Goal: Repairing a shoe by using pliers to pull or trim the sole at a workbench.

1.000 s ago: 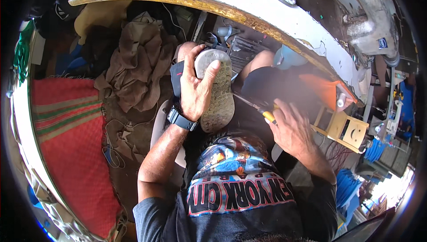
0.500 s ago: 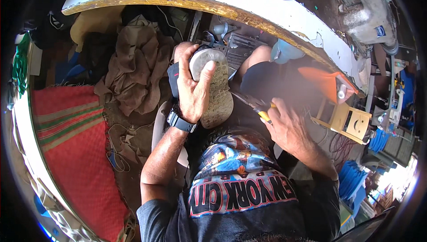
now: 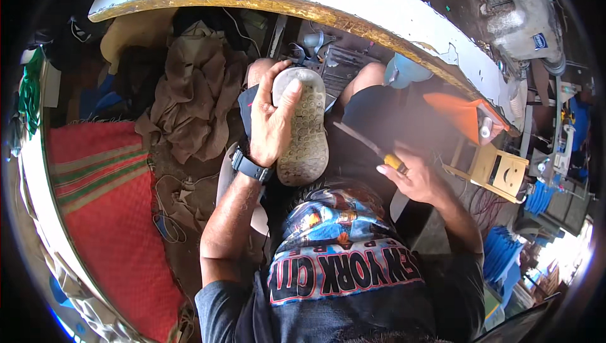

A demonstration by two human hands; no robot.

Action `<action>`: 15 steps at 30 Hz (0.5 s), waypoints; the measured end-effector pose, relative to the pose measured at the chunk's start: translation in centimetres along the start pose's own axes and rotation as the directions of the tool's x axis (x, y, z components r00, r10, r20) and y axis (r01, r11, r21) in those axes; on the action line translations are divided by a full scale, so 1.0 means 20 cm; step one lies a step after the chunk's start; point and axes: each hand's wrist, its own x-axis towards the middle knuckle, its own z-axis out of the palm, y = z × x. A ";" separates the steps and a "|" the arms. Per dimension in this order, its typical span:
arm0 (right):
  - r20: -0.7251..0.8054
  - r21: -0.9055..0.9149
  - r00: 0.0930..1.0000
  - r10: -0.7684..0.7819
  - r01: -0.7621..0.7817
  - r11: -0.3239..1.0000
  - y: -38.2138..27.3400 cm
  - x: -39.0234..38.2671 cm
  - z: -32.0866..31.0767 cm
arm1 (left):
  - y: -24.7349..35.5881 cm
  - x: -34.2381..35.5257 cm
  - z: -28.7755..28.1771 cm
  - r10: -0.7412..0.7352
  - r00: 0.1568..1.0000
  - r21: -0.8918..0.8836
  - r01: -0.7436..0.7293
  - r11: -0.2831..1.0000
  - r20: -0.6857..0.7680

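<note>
My left hand (image 3: 268,131) grips a shoe (image 3: 304,153) above my lap, with the thumb pressed on the pale end of its sole. That sole faces up and is dirty cream, covered in small round studs. The shoe's upper is mostly hidden beneath. To the right, my right hand (image 3: 413,176) is closed around the yellow handle of a tool with a long, narrow metal blade (image 3: 358,138). The blade points up and left toward the shoe, apart from it. Whether it is a knife or a file I cannot tell.
A white table with a worn wooden edge (image 3: 271,1) curves across in front. Brown cloth or leather (image 3: 192,97) lies heaped at left beside a red striped cloth (image 3: 117,217). At right are an orange pouch (image 3: 451,112), a light-blue container (image 3: 404,71) and a small wooden chair (image 3: 502,176).
My right hand has drawn slightly right and down with the tool, whose blade now stands away from the shoe. The shoe has turned a little in my left hand.
</note>
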 end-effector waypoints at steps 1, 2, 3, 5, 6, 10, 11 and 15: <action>0.059 0.164 0.997 0.058 -0.067 0.984 -0.01 0.00 -0.02 | -0.02 0.00 -0.01 0.015 1.000 0.002 -0.016 1.000 0.009; 0.126 0.319 0.987 0.104 -0.140 0.937 -0.01 0.00 -0.04 | -0.03 0.00 -0.02 0.032 0.999 0.005 -0.032 0.999 0.018; 0.155 0.392 0.987 0.053 -0.110 0.913 0.04 -0.01 -0.03 | -0.04 0.01 -0.03 0.047 0.999 0.012 -0.048 0.999 0.002; 0.316 0.763 0.945 0.085 -0.307 0.569 0.06 -0.02 0.01 | -0.07 0.04 -0.06 0.066 0.998 0.112 -0.064 0.992 -0.022; 0.267 0.789 0.964 0.012 -0.226 0.571 0.10 -0.02 0.06 | -0.10 0.03 -0.09 -0.010 1.000 0.023 0.011 1.000 -0.020; 0.409 0.855 0.898 -0.163 -0.315 0.412 0.17 0.02 0.14 | -0.07 0.03 -0.07 -0.199 0.979 -0.295 0.200 0.934 0.033; 0.417 0.874 0.877 -0.236 -0.316 0.370 0.19 0.03 0.17 | -0.08 0.03 -0.07 -0.232 0.972 -0.276 0.230 0.933 0.027; 0.425 0.886 0.862 -0.276 -0.334 0.322 0.17 0.07 0.16 | -0.04 0.03 -0.08 -0.305 0.948 -0.252 0.319 0.914 0.091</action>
